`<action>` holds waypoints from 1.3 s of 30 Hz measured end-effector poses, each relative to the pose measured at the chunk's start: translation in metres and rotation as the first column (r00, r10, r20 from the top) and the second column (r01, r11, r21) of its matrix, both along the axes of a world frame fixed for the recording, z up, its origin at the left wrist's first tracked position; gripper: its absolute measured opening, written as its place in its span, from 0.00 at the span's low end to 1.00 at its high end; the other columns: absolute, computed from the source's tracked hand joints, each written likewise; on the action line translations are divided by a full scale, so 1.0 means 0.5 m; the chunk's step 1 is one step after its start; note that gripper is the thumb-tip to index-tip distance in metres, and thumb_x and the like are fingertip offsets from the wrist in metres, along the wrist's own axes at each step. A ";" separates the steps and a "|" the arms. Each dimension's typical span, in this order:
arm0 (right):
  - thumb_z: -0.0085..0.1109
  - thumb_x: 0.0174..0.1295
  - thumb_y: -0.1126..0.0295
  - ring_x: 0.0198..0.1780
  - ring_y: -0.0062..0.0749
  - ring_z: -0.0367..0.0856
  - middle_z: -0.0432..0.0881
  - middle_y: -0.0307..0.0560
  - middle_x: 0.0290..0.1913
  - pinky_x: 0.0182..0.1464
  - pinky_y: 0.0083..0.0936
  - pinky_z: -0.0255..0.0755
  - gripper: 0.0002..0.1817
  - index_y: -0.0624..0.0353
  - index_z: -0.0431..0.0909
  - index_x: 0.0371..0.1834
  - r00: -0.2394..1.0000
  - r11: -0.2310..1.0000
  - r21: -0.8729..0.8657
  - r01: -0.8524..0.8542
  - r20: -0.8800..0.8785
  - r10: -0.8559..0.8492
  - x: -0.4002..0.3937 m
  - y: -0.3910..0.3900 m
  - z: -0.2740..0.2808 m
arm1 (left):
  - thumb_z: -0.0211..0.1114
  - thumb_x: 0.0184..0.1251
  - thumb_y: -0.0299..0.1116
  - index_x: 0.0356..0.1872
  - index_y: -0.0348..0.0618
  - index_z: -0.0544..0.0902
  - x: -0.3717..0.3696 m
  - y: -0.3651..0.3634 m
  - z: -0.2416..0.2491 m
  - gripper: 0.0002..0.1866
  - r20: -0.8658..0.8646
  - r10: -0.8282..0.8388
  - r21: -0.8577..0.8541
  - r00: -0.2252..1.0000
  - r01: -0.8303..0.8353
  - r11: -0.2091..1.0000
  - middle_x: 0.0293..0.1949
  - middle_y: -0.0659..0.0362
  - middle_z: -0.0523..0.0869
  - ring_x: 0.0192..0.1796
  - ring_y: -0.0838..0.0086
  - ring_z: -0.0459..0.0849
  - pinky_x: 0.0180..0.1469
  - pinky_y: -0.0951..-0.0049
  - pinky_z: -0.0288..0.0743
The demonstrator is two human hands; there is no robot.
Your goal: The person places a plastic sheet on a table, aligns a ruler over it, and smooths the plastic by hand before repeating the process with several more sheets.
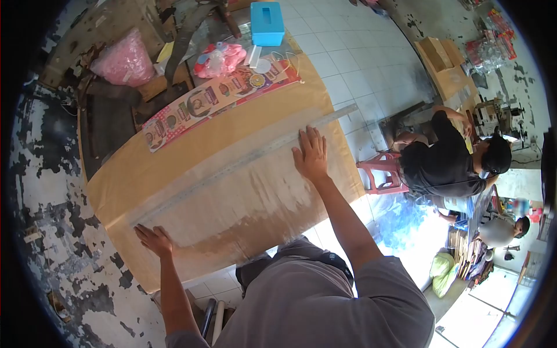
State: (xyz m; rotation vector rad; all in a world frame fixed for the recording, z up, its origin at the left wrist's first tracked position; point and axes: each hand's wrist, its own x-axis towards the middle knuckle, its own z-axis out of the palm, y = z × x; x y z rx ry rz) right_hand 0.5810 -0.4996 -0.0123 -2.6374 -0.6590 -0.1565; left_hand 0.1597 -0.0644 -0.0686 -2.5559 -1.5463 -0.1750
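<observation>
Brown sheeting [110, 185] covers the worktable, with a blue box [267, 24] and a printed packaging strip [200, 104] at its far side. Clear film [243, 194] lies over the sheeting, rumpled toward our body. Across it runs a long straightedge [255, 156], slanting from near left to far right, its far end projecting past the table edge.

Technique, in our judgement: we should press evenly near both ends so the bar cannot pivot, and smooth the film's wrinkles away from its edge. The overhanging end probably offers poor support, so we want the right-side pressure over the table.

Grip: both hands are spread, clamped on nothing. Our right hand [313, 155] lies palm down, fingertips at the bar toward its far end. Our left hand [155, 240] sits at its near end; whether those fingertips touch it, we cannot tell.
</observation>
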 end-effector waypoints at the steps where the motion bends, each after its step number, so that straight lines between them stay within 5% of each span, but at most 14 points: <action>1: 0.55 0.67 0.57 0.78 0.51 0.51 0.58 0.53 0.76 0.76 0.57 0.44 0.32 0.55 0.64 0.72 1.000 1.000 -0.015 0.012 -0.006 -0.012 0.001 -0.002 -0.002 | 0.40 0.74 0.49 0.74 0.31 0.57 0.001 0.002 -0.001 0.36 -0.007 -0.001 -0.001 1.000 0.001 1.000 0.77 0.41 0.53 0.78 0.51 0.53 0.72 0.44 0.53; 20: 0.52 0.68 0.56 0.80 0.44 0.49 0.56 0.48 0.78 0.78 0.51 0.42 0.33 0.55 0.61 0.75 0.995 0.996 -0.065 0.064 -0.078 -0.069 0.009 -0.004 0.005 | 0.38 0.76 0.55 0.78 0.39 0.50 -0.006 0.008 -0.009 0.38 -0.088 0.021 -0.029 0.996 -0.023 0.999 0.79 0.47 0.48 0.80 0.54 0.49 0.75 0.44 0.51; 39: 0.52 0.67 0.55 0.79 0.45 0.49 0.56 0.49 0.77 0.78 0.51 0.42 0.35 0.54 0.58 0.76 0.997 0.994 -0.093 0.054 -0.043 -0.058 0.001 -0.004 0.000 | 0.40 0.76 0.50 0.76 0.36 0.53 -0.003 0.002 0.003 0.36 -0.084 0.014 0.007 0.996 -0.013 1.000 0.78 0.44 0.52 0.79 0.54 0.53 0.74 0.47 0.54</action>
